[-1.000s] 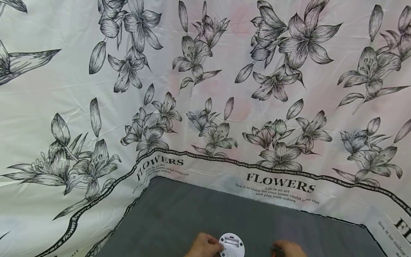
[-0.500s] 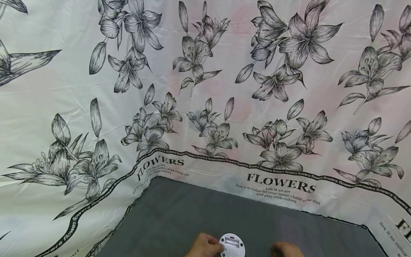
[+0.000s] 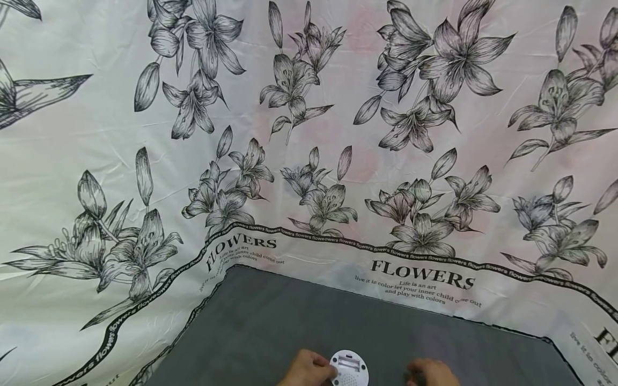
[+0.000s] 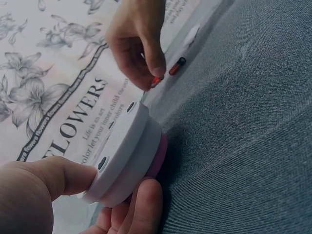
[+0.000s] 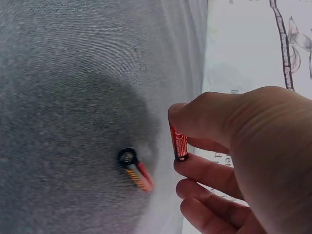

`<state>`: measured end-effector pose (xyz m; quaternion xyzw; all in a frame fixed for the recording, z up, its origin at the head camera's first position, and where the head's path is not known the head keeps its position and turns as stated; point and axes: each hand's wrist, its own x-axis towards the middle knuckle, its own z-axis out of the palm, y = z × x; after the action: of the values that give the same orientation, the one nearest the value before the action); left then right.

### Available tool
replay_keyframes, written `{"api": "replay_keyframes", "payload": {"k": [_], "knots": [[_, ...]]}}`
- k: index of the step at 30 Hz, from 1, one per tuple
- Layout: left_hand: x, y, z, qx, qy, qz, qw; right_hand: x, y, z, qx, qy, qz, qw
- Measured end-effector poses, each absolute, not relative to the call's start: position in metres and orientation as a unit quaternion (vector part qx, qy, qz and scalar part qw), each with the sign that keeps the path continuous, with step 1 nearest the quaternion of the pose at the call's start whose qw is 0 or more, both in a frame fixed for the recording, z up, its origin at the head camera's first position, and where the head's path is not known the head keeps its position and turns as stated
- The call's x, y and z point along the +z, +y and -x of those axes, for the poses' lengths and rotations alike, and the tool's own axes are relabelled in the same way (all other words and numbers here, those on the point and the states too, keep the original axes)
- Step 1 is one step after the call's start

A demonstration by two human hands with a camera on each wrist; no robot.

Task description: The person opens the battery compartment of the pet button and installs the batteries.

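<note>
A round white device [image 3: 350,370] lies face down near the bottom of the head view, showing an uncovered battery compartment and a patch of small holes. My left hand [image 3: 305,369] grips its left edge, and the left wrist view shows the thumb on the white rim and fingers under the pink lower part [image 4: 159,155]. To the right, my right hand [image 3: 434,373] pinches a small red battery [image 5: 179,142] by its ends between thumb and finger, a short way off from the device. A second battery [image 5: 137,171], black and red with yellow marks, lies on the grey cloth beside that hand.
Grey cloth [image 3: 270,316] covers the table. A small white piece [image 4: 192,35] lies beyond the loose battery in the left wrist view. White flower-printed curtains [image 3: 357,177] rise along the table's back and left edges.
</note>
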<state>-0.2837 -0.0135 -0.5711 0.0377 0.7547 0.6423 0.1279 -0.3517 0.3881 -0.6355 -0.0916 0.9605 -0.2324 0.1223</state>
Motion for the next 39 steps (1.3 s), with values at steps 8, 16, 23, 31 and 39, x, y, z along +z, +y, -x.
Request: {"api": "replay_keyframes", "payload": {"k": [8, 16, 23, 31, 39], "knots": [[-0.57, -0.014, 0.283, 0.643, 0.753, -0.035, 0.135, -0.551, 0.343, 0.31, -0.214, 0.965, 0.13, 0.084], [-0.57, -0.014, 0.285, 0.636, 0.756, -0.021, 0.154, -0.514, 0.319, 0.294, -0.218, 0.958, 0.181, 0.029], [-0.57, -0.016, 0.287, 0.634, 0.756, -0.024, 0.162, -0.504, 0.304, 0.289, -0.216, 0.949, 0.23, -0.029], [-0.573, -0.015, 0.286, 0.64, 0.755, -0.041, 0.138, -0.501, 0.279, 0.287, -0.208, 0.938, 0.262, -0.091], [-0.574, -0.014, 0.285, 0.642, 0.756, -0.049, 0.118, -0.516, 0.252, 0.297, -0.254, 0.91, 0.316, -0.089]]}}
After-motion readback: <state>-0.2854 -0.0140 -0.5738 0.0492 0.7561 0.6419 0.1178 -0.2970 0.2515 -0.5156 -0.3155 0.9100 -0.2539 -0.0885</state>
